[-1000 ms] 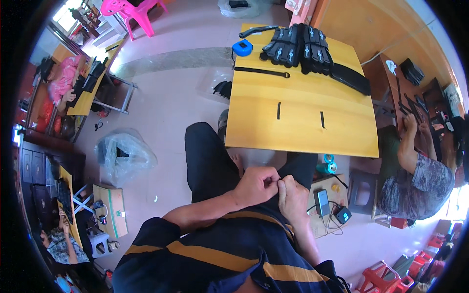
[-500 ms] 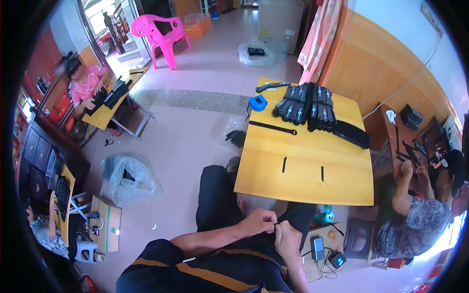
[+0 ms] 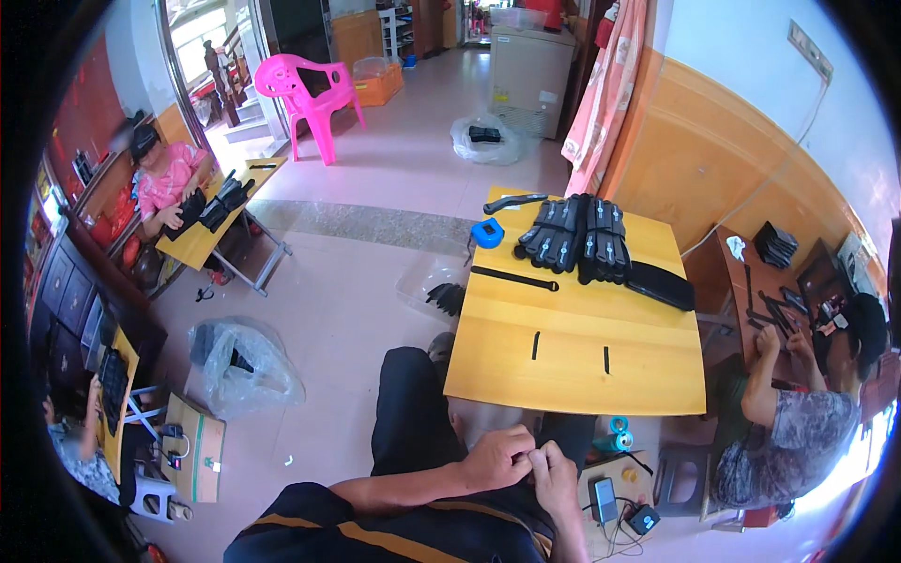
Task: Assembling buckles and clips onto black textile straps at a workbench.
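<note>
Over my lap, in front of the table's near edge, my two hands meet with fingers closed. My left hand (image 3: 500, 459) pinches against my right hand (image 3: 554, 477); whatever lies between the fingertips is too small to make out. On the yellow table (image 3: 488, 380) ahead, two short black strips (image 3: 536, 345) lie apart from each other. Farther back is a long black strap (image 3: 514, 279) with a rounded end. Beyond it stand banded bundles of black straps (image 3: 574, 235), with a flat black pad (image 3: 661, 286) at their right.
A blue tape measure (image 3: 487, 234) sits at the table's far left. Below its right side, a small board holds a boxy device (image 3: 603, 499) with cables. A person (image 3: 793, 422) works at a brown desk on the right; others sit at left tables. A pink chair (image 3: 305, 98) stands behind.
The view has tilted up, so the table and room sit lower in the picture. My hands stay together over my lap, with fingers still pinched.
</note>
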Demonstrator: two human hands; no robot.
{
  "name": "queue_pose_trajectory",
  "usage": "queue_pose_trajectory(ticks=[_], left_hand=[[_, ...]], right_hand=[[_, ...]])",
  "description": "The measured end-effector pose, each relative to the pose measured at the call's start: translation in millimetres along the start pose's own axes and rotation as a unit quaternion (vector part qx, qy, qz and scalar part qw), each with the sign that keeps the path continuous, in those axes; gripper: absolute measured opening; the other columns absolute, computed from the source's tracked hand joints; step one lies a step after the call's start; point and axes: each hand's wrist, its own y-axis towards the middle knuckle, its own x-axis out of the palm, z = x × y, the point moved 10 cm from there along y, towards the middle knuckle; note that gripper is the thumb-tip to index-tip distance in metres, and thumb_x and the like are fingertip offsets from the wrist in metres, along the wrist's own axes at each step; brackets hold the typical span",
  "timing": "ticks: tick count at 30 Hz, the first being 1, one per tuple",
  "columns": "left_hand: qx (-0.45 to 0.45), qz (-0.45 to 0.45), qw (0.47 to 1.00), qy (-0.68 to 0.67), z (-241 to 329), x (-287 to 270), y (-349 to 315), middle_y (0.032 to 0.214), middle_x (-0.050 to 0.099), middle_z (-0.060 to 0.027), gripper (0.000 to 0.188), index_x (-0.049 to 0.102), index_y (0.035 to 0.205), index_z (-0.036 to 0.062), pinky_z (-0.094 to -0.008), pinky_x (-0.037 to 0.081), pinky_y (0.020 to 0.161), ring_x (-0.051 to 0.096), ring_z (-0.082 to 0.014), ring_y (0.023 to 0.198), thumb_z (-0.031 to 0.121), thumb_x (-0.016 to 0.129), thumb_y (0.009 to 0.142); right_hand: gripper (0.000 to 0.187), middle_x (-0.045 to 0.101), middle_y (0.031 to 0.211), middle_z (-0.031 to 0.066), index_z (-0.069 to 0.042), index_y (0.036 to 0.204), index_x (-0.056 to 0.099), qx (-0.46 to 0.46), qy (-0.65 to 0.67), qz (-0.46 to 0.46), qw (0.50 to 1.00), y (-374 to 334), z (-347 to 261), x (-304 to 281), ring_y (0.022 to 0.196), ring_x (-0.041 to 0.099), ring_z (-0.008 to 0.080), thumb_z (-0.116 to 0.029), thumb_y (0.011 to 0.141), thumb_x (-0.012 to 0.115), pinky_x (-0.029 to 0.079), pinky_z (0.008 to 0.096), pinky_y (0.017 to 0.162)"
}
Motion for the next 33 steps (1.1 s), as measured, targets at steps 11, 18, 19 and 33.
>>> queue_pose_trajectory(ticks=[11,18,19,33], left_hand=[[-0.096,-0.037,0.991,-0.091,-35.3,0.3,-6.8,0.077,0.061,-0.0076,0.008,0.061,0.08,0.0018,-0.0297,0.048,0.058,0.061,-0.0131,0.068,0.001,0.07,0.082],[-0.053,-0.146,0.988,-0.025,-15.2,0.8,-3.9,0.082,0.064,-0.0094,0.017,0.062,0.086,0.0027,-0.0338,0.052,0.065,0.064,-0.0226,0.072,0.011,0.077,0.083],[-0.051,-0.152,0.987,-0.025,-14.5,-2.3,-0.8,0.082,0.064,-0.0094,0.017,0.062,0.086,0.0027,-0.0338,0.052,0.065,0.064,-0.0226,0.072,0.011,0.077,0.083],[-0.131,-0.308,0.924,-0.186,-28.6,7.6,-15.4,0.066,0.062,-0.0066,0.015,0.064,0.078,0.0008,-0.0313,0.047,0.059,0.063,-0.019,0.062,0.01,0.066,0.09]], right_hand=[[0.022,0.06,0.066,0.0198,-0.002,0.084,0.053,-0.171,-0.086,0.063,0.979,-7.5,-28.7,3.4,0.062,0.064,0.0392,-0.015,0.101,0.057,0.047,0.0433,0.054],[0.019,0.063,0.07,0.0182,-0.004,0.085,0.055,-0.104,-0.013,0.022,0.994,-6.0,-10.5,0.3,0.067,0.065,0.041,-0.015,0.097,0.062,0.05,0.0446,0.058],[0.019,0.063,0.068,0.0169,-0.004,0.085,0.055,-0.091,0.014,-0.004,0.996,-5.9,-6.7,5.0,0.065,0.065,0.0394,-0.016,0.098,0.062,0.05,0.0434,0.058],[0.024,0.066,0.072,0.0056,-0.003,0.089,0.055,-0.078,0.192,-0.193,0.959,-13.3,-12.4,26.8,0.062,0.067,0.0152,-0.018,0.107,0.048,0.053,0.0292,0.058]])
